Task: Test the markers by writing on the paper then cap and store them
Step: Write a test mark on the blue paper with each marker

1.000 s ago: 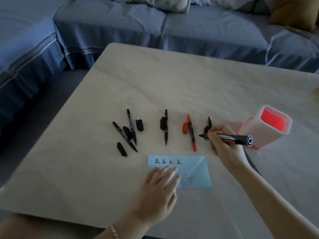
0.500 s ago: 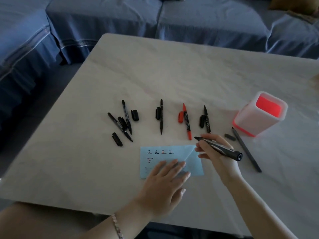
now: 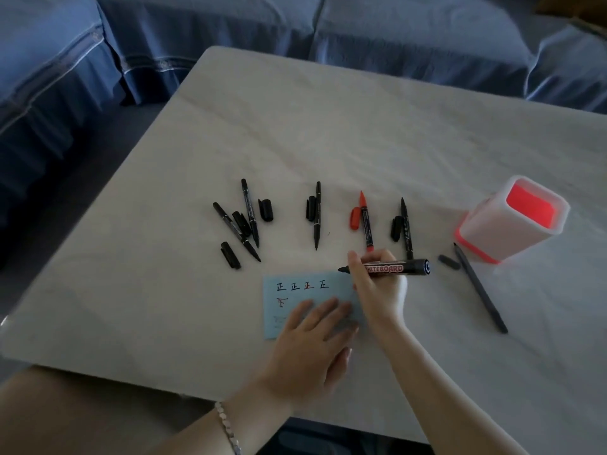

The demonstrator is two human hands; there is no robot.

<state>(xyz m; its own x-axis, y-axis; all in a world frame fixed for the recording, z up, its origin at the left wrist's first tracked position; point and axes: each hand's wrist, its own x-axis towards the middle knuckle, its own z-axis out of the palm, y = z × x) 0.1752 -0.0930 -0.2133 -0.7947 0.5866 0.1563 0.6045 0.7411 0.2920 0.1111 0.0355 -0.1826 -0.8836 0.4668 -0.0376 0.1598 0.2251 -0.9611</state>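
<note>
Since the whiteboard marker is a light, stiff plastic barrel, likely slick, it is best taken near the nib. The right hand grips it there, fingers curled round it and the bare nib pointing left at the far right corner of the blue paper. Whether the nib touches the paper I cannot tell. The left hand lies flat with straight fingers, pinning that thin, easily shifted sheet, which carries four whole characters and one partial. Six uncapped pens lie on the bench: four thin black markers, one red marker and one slim grey pen. There are seven loose caps: five black, one red, one grey. One white-and-pink holder stands at the right.
</note>
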